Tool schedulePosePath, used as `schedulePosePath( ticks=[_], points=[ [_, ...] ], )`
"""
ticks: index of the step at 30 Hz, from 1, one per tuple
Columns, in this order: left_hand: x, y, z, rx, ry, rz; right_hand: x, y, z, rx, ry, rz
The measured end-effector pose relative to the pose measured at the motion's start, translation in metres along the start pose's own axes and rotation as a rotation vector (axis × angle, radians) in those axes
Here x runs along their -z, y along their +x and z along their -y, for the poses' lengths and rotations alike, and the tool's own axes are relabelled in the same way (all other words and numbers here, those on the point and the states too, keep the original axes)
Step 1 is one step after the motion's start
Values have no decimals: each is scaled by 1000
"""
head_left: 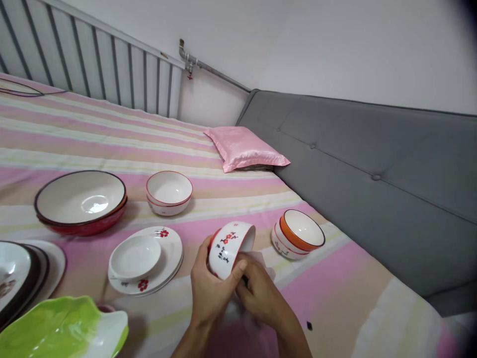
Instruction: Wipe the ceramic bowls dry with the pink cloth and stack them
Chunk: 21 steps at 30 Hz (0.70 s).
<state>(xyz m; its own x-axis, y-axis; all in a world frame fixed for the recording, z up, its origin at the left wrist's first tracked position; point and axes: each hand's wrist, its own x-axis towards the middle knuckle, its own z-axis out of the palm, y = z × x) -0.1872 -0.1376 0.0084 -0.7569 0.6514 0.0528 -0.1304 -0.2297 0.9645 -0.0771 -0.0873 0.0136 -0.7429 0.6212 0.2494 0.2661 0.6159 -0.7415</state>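
Note:
My left hand (214,286) grips a white bowl (228,248) with red flowers and dark writing on its outside. The bowl is tipped on its side, its mouth facing right. At its open side is my right hand (255,286), fingers curled and partly hidden at the rim. A thin whitish cloth (266,263), blurred, shows behind these fingers. On the right stands a stack with an orange bowl (303,231) on top of a white flowered bowl (286,248). Left of my hands, a small white dish (136,256) rests on white flowered plates (173,248).
Two stacked red-rimmed bowls (169,189) and large red bowls (80,199) stand farther back. Dark-rimmed plates (35,278) and a green leaf-shaped dish (55,328) lie at left. A pink pillow (246,146) is by the grey headboard (357,159). Everything rests on a striped sheet (335,293).

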Motion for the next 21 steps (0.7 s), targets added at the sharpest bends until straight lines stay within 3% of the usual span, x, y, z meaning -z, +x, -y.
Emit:
schedulePosePath(
  ticks=[4, 7, 13, 17, 21],
  points=[
    [7, 5, 1, -33, 70, -149, 11, 2, -1, 7, -56, 11],
    [10, 9, 2, -26, -47, -208, 18, 2, -3, -47, -77, -17],
    [2, 13, -17, 195, -590, -196, 20, 1, -5, -140, 128, -166],
    [-4, 10, -22, 324, -656, -154, 20, 1, -4, -94, 195, -195],
    [-9, 5, -17, 362, -649, -89, 20, 0, -2, -58, 72, -155]
  ],
)
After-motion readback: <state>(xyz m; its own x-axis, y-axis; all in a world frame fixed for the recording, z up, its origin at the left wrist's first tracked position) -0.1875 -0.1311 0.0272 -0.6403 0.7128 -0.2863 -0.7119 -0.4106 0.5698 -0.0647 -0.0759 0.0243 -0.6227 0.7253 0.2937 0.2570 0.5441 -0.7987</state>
